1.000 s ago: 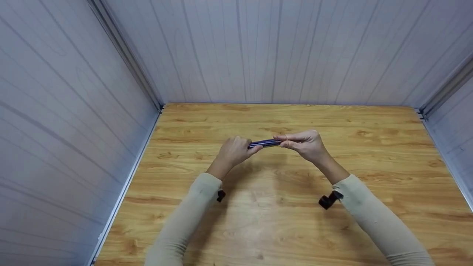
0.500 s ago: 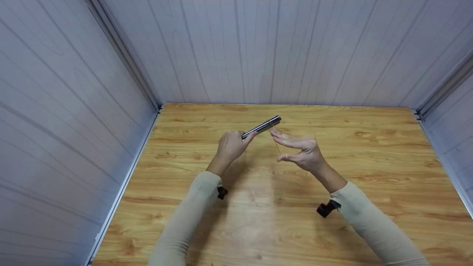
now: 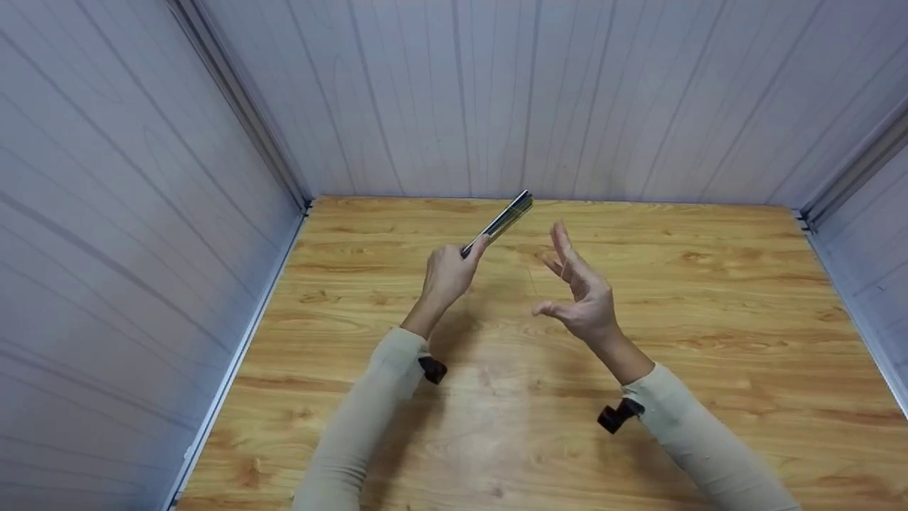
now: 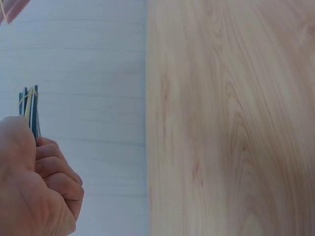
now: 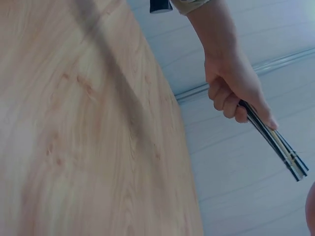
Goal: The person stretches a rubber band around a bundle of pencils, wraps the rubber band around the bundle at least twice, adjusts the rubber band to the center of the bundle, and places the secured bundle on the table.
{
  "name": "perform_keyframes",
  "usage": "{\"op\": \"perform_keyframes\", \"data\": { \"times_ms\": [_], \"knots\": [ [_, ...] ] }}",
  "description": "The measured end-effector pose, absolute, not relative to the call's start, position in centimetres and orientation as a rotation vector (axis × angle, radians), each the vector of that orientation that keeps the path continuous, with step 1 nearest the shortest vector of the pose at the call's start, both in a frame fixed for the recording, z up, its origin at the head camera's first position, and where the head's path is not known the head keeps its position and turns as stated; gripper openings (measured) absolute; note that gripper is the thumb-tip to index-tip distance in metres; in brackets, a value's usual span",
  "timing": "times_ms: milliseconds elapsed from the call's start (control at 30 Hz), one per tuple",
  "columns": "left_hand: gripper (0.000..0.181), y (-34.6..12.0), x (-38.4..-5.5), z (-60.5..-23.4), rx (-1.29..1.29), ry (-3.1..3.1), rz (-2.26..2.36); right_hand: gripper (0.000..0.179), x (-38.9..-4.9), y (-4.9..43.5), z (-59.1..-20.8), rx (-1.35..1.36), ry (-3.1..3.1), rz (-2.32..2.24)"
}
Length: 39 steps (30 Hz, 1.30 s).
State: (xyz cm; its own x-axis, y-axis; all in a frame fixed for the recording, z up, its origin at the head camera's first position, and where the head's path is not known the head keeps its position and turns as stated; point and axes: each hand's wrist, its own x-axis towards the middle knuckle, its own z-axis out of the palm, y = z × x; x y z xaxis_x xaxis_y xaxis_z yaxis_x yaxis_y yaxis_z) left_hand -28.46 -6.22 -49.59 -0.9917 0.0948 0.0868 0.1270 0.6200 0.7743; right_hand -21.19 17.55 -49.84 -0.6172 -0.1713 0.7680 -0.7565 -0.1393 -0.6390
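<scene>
My left hand (image 3: 448,275) grips a bundle of slim, dark striped pencils (image 3: 507,216) by its lower end, thumb laid along it. The bundle slants up and to the right, raised over the table. Near its free end, a yellow rubber band (image 4: 33,92) crosses the pencils in the left wrist view. To the right, apart from the bundle, my right hand (image 3: 585,291) is spread, thumb away from its fingers. A thin, faint yellow strand (image 4: 4,12) shows beside the right hand at the left wrist view's upper corner. In the right wrist view, the pencils (image 5: 278,142) jut from the left fist.
A wood-grain table (image 3: 709,319) lies under both hands. Pale panelled walls (image 3: 425,99) stand behind it and at both sides. Small black wrist cameras (image 3: 618,415) hang from the sleeves.
The right hand has let go of the bundle's end, spread its fingers and drawn back. The left hand has tilted the pencils more upright, their free end rising away.
</scene>
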Motion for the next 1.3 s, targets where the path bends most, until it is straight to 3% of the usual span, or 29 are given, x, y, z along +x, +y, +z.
{"op": "perform_keyframes", "data": {
  "times_ms": [333,633,767,900,1000,1167,1300],
  "knots": [
    [0.063,-4.9,-27.6,-48.9,-0.143,-2.569,-1.407,0.141,-20.8,17.7,-50.1,0.794,-1.576,2.134],
    [0.056,-5.2,-26.6,-48.4,-0.379,-2.42,-1.3,0.133,-21.4,18.6,-49.4,0.779,-1.373,2.364],
    [0.064,-5.9,-26.3,-48.3,-0.575,-2.327,-1.06,0.12,-21.9,19.4,-49.5,0.796,-1.332,2.396],
    [0.077,-7.0,-26.4,-48.2,-0.797,-2.191,-0.702,0.092,-22.5,20.3,-49.8,0.836,-1.364,2.375],
    [0.073,-8.0,-26.7,-47.9,-0.947,-2.07,-0.438,0.076,-22.8,21.0,-49.8,0.849,-1.496,2.292],
    [0.061,-8.9,-27.1,-46.9,-1.083,-1.963,-0.172,0.073,-22.9,21.9,-49.0,0.837,-1.788,2.059],
    [0.062,-8.9,-27.0,-46.4,-1.121,-1.948,-0.079,0.058,-22.9,22.2,-48.4,0.838,-1.926,1.967]
  ]
}}
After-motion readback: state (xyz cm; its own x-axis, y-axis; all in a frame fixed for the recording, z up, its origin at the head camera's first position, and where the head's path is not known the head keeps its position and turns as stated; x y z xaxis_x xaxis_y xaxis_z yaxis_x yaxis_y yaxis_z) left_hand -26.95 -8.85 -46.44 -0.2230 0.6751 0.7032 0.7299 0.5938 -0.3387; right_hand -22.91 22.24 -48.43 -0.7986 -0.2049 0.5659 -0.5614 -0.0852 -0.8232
